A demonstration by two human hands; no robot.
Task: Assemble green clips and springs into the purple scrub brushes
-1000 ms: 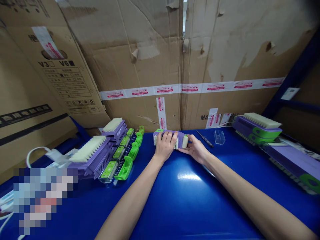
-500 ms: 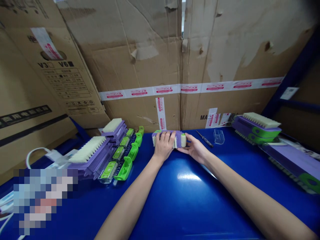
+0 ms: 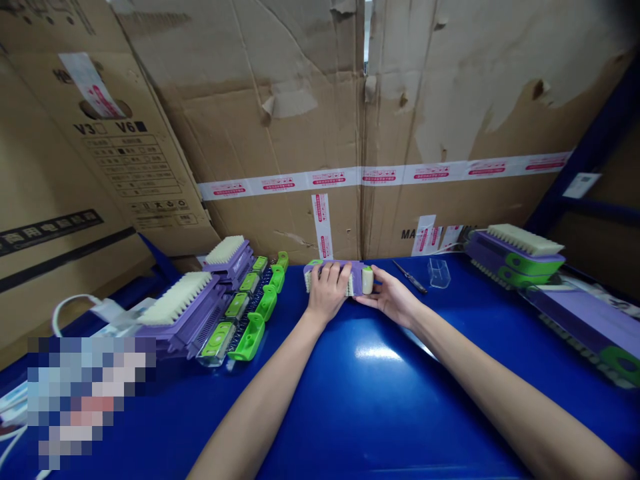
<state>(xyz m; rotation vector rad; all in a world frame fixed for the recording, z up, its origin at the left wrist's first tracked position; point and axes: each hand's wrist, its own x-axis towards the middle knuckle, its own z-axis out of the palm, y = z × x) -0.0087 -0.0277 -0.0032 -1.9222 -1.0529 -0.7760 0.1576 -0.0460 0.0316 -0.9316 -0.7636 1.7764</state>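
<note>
A purple brush head with cream bristles (image 3: 357, 283) lies on the blue table at the middle back, against the cardboard. Across its bristled face my left hand (image 3: 329, 288) is wrapped, fingers over the top. My right hand (image 3: 393, 296) grips its right end, thumb and fingers around a small cream-and-green end piece (image 3: 367, 280). Whether that piece is seated in the brush or apart from it I cannot tell. To the right of my right hand lie a screwdriver (image 3: 411, 277) and a small clear plastic box (image 3: 439, 273).
Purple brush heads (image 3: 176, 298) stand at left beside a row of clear-and-green parts (image 3: 218, 341), springs and green caps (image 3: 248, 338). More purple-and-green brushes (image 3: 520, 250) are stacked at right. Cardboard sheets (image 3: 280, 133) wall the back; a white cable (image 3: 75, 300) runs at far left.
Almost nothing differs. Both hands stay on the brush, with only a very slight shift of the right fingers at the end piece.
</note>
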